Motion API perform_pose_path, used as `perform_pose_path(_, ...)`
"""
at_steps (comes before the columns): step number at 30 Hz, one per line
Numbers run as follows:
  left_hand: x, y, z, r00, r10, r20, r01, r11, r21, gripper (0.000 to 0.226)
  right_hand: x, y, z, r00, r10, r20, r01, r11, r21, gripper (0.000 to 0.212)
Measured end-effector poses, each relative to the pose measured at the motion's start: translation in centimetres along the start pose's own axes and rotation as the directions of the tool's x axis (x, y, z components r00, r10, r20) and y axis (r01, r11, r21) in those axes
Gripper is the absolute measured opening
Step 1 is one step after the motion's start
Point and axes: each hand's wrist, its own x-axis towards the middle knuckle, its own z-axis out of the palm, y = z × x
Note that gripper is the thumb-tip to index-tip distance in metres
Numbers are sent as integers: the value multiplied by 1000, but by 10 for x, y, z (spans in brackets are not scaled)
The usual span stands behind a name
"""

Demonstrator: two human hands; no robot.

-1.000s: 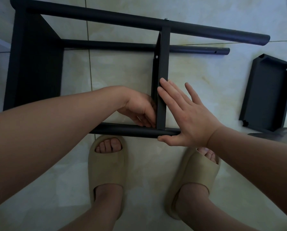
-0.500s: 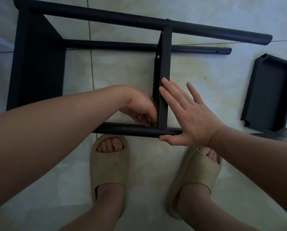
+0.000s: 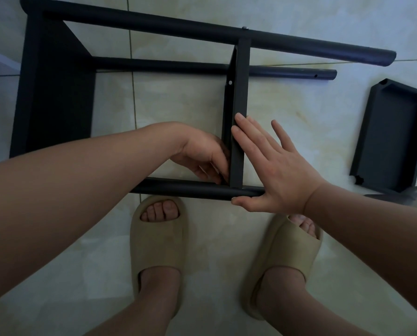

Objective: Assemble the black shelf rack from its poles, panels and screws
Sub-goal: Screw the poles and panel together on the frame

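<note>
Black shelf rack [image 3: 154,65], part-built, lying on its side on the tiled floor [image 3: 299,112], with its poles running left to right. At the left end, an end panel [image 3: 57,93] joins the far pole [image 3: 178,30] and the near pole [image 3: 190,189]. The left hand [image 3: 202,156] reaches into the inner corner where the middle panel [image 3: 239,100] meets the near pole. Its fingers are curled against the panel's left face; whether they pinch a screw is hidden. The right hand [image 3: 275,170] lies flat, fingers straight, pressed against the panel's right face, with the thumb along the near pole. A small fastener [image 3: 245,27] shows where this panel meets the far pole. Farthest right, a loose panel [image 3: 392,139] rests hollow side up, well apart from the rack and beyond the poles' open ends.

The step in hand appears to be fixing the middle panel's near corner. The joint sits at the left fingertips, and the panel's long axis runs away from the person, square to the pole. The left hand is nearer the joint, while the right hand probably serves as a brace.
</note>
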Motion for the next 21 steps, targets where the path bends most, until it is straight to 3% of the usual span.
perform_pose_path(8, 2, 3, 2, 1000, -14, 18, 14, 1000, 3, 21, 2, -2, -5, 1000, 1, -6, -1, 999, -33, 116)
perform_pose_path(14, 2, 3, 3, 1000, -22, -4, 22, 1000, 2, 12, 6, -3, -14, 1000, -28, 2, 28, 992, -127, 118)
perform_pose_path(21, 0, 0, 4, 999, -27, 32, 28, 1000, -10, 13, 2, -6, -5, 999, -23, -24, 20, 994, -110, 115)
